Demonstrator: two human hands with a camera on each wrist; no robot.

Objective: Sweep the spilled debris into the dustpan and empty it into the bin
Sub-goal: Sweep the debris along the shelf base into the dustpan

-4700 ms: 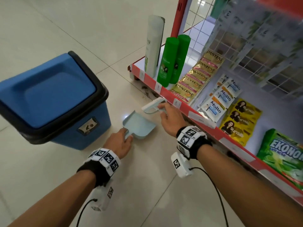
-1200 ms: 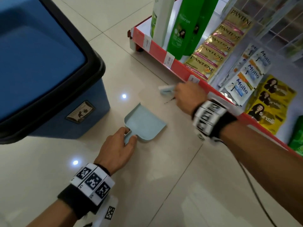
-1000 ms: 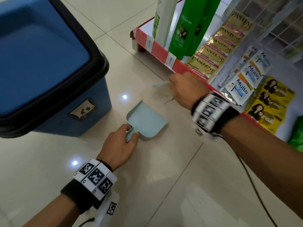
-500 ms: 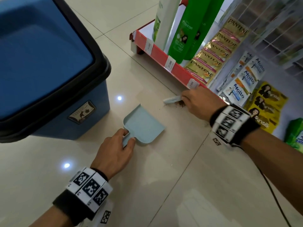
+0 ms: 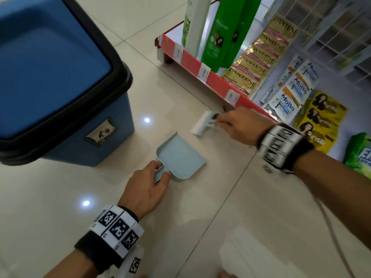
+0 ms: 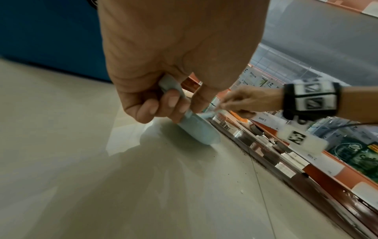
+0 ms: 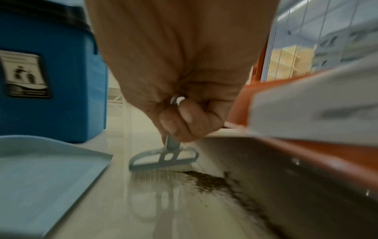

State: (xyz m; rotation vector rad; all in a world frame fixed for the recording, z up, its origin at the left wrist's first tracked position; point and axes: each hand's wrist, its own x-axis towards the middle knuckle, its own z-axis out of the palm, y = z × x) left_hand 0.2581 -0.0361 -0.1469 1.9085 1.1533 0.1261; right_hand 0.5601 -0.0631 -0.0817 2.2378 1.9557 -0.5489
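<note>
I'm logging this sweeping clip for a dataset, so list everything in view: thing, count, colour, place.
dustpan: one, pale blue, flat on the floor by the bin
brush: one, pale blue with white bristles, beyond the dustpan's open edge
debris: one dark patch, on the floor along the shelf base
bin: one, blue with a black rim, lid closed, left
shelf: one, red-edged with white price tags, right
bottles: three seen, one white and two green, upright on the shelf
sachets: several strips, gold, white and yellow, lying on the shelf
left hand: grips the dustpan's handle
right hand: grips the brush's handle
</note>
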